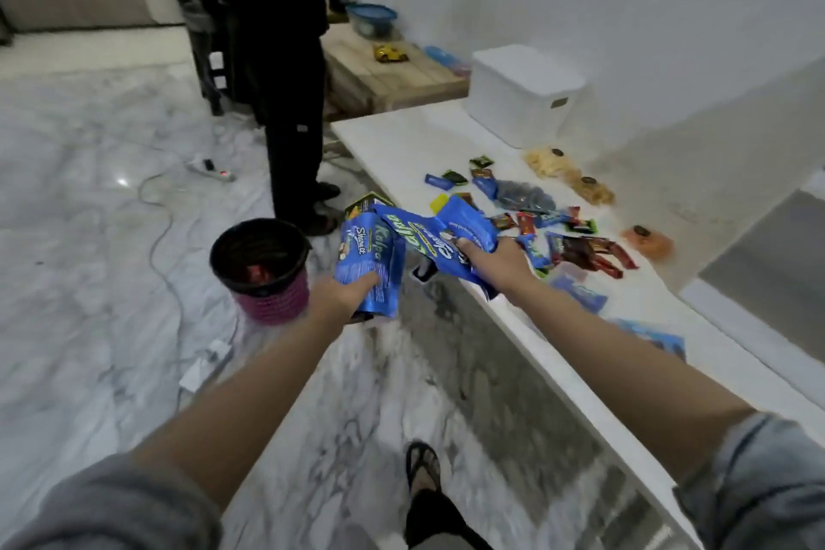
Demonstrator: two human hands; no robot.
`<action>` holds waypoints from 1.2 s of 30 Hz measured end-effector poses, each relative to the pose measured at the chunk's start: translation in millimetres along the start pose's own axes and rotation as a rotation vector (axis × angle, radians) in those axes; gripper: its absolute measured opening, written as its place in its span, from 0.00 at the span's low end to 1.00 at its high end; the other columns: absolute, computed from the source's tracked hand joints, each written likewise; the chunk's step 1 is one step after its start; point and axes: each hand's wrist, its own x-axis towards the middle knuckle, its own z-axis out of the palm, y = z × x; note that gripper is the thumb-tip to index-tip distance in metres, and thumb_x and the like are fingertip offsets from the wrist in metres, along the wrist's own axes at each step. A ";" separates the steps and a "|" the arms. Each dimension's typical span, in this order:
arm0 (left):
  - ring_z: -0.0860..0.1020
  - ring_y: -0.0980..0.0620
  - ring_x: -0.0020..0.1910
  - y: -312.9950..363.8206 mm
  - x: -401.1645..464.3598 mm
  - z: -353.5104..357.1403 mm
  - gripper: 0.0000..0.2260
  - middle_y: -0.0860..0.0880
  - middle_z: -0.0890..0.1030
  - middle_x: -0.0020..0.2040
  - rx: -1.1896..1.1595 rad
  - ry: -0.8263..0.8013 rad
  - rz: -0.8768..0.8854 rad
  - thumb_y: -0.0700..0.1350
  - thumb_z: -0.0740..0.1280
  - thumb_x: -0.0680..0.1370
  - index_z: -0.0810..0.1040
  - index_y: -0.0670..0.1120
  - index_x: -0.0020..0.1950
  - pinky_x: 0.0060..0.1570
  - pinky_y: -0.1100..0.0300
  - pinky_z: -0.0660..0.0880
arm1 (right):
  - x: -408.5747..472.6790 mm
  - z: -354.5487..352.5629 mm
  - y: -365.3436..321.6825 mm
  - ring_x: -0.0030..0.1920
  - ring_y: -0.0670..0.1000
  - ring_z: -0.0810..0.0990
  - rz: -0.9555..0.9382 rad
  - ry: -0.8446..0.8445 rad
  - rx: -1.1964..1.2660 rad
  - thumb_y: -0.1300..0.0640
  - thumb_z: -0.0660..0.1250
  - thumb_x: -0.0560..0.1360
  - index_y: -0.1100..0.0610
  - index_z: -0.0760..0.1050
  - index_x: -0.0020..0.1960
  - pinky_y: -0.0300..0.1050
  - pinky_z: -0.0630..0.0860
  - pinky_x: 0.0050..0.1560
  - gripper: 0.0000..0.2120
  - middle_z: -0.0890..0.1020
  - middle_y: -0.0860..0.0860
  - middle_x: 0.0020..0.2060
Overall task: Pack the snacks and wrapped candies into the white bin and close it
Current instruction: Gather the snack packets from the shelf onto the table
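Blue snack packs point(379, 255) are gripped by left hand point(341, 297) and right hand point(493, 259) past the counter point(402, 138) edge, long axes fanned away. Lidded white bin point(522, 94) sits far end; candies point(576, 246) scattered between.

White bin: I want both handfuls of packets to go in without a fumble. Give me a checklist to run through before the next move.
1. White bin open: not ok, its lid is on.
2. Left hand grips a blue packet: ok.
3. Right hand grips another blue packet: ok.
4. A hand free to lift the lid: not ok, both are full.
5. Loose candies gathered: not ok, they lie scattered on the counter.
6. Room inside the bin: cannot tell.
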 end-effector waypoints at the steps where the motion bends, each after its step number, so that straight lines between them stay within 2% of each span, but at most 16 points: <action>1: 0.80 0.52 0.31 -3.0 4.1 -17.5 0.16 0.44 0.81 0.41 -0.027 0.033 -0.029 0.41 0.76 0.68 0.79 0.36 0.52 0.21 0.62 0.75 | 4.6 19.7 -8.4 0.48 0.55 0.79 0.006 -0.030 0.021 0.33 0.68 0.66 0.60 0.74 0.53 0.46 0.71 0.43 0.32 0.80 0.54 0.47; 3: 0.80 0.48 0.32 -7.1 10.7 -50.4 0.15 0.43 0.81 0.41 -0.064 0.091 -0.057 0.41 0.76 0.69 0.79 0.36 0.51 0.22 0.59 0.77 | 13.5 58.2 -24.0 0.47 0.54 0.79 0.014 -0.114 0.067 0.36 0.69 0.68 0.61 0.76 0.53 0.44 0.72 0.44 0.28 0.81 0.55 0.47; 5: 0.81 0.44 0.36 -11.1 23.3 -78.9 0.15 0.43 0.80 0.41 -0.094 0.166 -0.071 0.42 0.76 0.67 0.79 0.38 0.49 0.30 0.52 0.81 | 20.2 92.8 -40.1 0.47 0.54 0.80 0.009 -0.192 0.108 0.40 0.70 0.70 0.60 0.78 0.50 0.44 0.73 0.47 0.23 0.82 0.54 0.47; 7: 0.82 0.41 0.43 -11.1 39.7 -102.8 0.23 0.43 0.80 0.43 -0.103 0.255 -0.101 0.47 0.78 0.61 0.78 0.38 0.51 0.41 0.44 0.82 | 34.1 127.2 -50.8 0.49 0.55 0.81 0.014 -0.237 0.100 0.34 0.71 0.63 0.60 0.79 0.52 0.47 0.75 0.51 0.32 0.83 0.55 0.49; 9: 0.81 0.40 0.45 -10.3 63.4 -123.8 0.26 0.41 0.80 0.46 -0.109 0.328 -0.122 0.49 0.78 0.60 0.77 0.38 0.53 0.43 0.43 0.81 | 54.2 161.3 -59.8 0.51 0.55 0.81 -0.004 -0.251 0.044 0.28 0.66 0.53 0.59 0.78 0.54 0.48 0.76 0.53 0.43 0.83 0.55 0.49; 10: 0.81 0.39 0.46 -8.2 76.5 -132.9 0.25 0.41 0.80 0.47 -0.116 0.367 -0.134 0.48 0.78 0.62 0.76 0.38 0.53 0.43 0.43 0.81 | 66.9 177.7 -64.0 0.52 0.56 0.81 -0.012 -0.255 0.000 0.27 0.65 0.53 0.60 0.78 0.55 0.49 0.77 0.54 0.43 0.83 0.55 0.50; 12: 0.81 0.39 0.47 -1.7 105.6 -149.8 0.22 0.40 0.79 0.48 -0.145 0.434 -0.136 0.45 0.77 0.66 0.76 0.36 0.54 0.44 0.43 0.81 | 88.2 203.7 -79.4 0.55 0.58 0.80 -0.039 -0.255 -0.102 0.31 0.68 0.61 0.61 0.74 0.56 0.49 0.75 0.55 0.38 0.81 0.57 0.53; 15: 0.81 0.40 0.46 11.0 148.9 -169.7 0.24 0.39 0.79 0.49 -0.164 0.491 -0.127 0.45 0.78 0.65 0.75 0.36 0.55 0.42 0.46 0.81 | 128.3 238.7 -101.4 0.58 0.60 0.77 -0.120 -0.247 -0.263 0.38 0.68 0.70 0.63 0.69 0.59 0.50 0.74 0.56 0.31 0.79 0.60 0.57; 17: 0.80 0.41 0.44 22.5 173.7 -179.9 0.26 0.40 0.79 0.48 -0.154 0.511 -0.146 0.46 0.78 0.63 0.75 0.37 0.55 0.41 0.46 0.81 | 152.0 256.3 -117.3 0.58 0.62 0.77 -0.172 -0.246 -0.382 0.38 0.67 0.71 0.64 0.69 0.58 0.51 0.74 0.54 0.31 0.79 0.61 0.55; 21: 0.81 0.43 0.46 28.6 221.8 -200.5 0.36 0.44 0.80 0.49 -0.103 0.567 -0.158 0.56 0.76 0.53 0.75 0.40 0.55 0.44 0.44 0.81 | 194.2 288.9 -142.2 0.57 0.63 0.77 -0.310 -0.237 -0.555 0.38 0.67 0.71 0.63 0.70 0.55 0.52 0.72 0.53 0.29 0.79 0.61 0.54; 25: 0.82 0.43 0.45 8.4 271.9 -226.9 0.39 0.43 0.81 0.50 -0.157 0.667 -0.216 0.60 0.76 0.49 0.75 0.41 0.55 0.44 0.44 0.81 | 227.3 319.3 -154.9 0.58 0.62 0.76 -0.410 -0.246 -0.748 0.39 0.66 0.71 0.64 0.70 0.58 0.52 0.71 0.55 0.30 0.78 0.61 0.55; 27: 0.82 0.43 0.45 14.7 290.8 -232.7 0.39 0.43 0.82 0.49 -0.160 0.660 -0.233 0.60 0.75 0.50 0.76 0.41 0.55 0.44 0.45 0.82 | 240.5 339.4 -163.1 0.60 0.63 0.75 -0.390 -0.261 -0.781 0.39 0.65 0.72 0.64 0.69 0.60 0.52 0.71 0.57 0.31 0.77 0.62 0.57; 29: 0.82 0.43 0.44 31.3 307.6 -231.9 0.37 0.43 0.82 0.48 -0.145 0.630 -0.250 0.57 0.76 0.51 0.76 0.40 0.55 0.43 0.45 0.82 | 251.5 361.5 -172.1 0.60 0.63 0.74 -0.297 -0.316 -0.688 0.38 0.65 0.72 0.64 0.69 0.60 0.52 0.71 0.57 0.31 0.76 0.62 0.57; 31: 0.82 0.43 0.44 38.5 329.3 -232.8 0.33 0.42 0.82 0.47 -0.147 0.584 -0.266 0.54 0.77 0.55 0.77 0.39 0.54 0.42 0.45 0.82 | 263.3 386.2 -180.2 0.58 0.62 0.76 -0.148 -0.381 -0.489 0.38 0.67 0.71 0.63 0.70 0.57 0.50 0.72 0.54 0.30 0.78 0.60 0.54; 33: 0.82 0.43 0.43 44.5 358.7 -239.6 0.33 0.42 0.82 0.48 -0.110 0.549 -0.306 0.55 0.77 0.55 0.77 0.39 0.54 0.42 0.46 0.82 | 279.2 413.9 -193.6 0.53 0.58 0.79 -0.008 -0.416 -0.288 0.39 0.70 0.69 0.62 0.72 0.54 0.48 0.75 0.52 0.27 0.79 0.58 0.50; 36: 0.80 0.46 0.41 58.0 391.5 -248.8 0.30 0.44 0.81 0.46 -0.034 0.472 -0.324 0.54 0.76 0.57 0.77 0.39 0.54 0.36 0.55 0.79 | 293.5 444.0 -214.9 0.47 0.54 0.78 0.145 -0.431 -0.032 0.44 0.72 0.70 0.62 0.75 0.52 0.44 0.73 0.47 0.22 0.80 0.56 0.47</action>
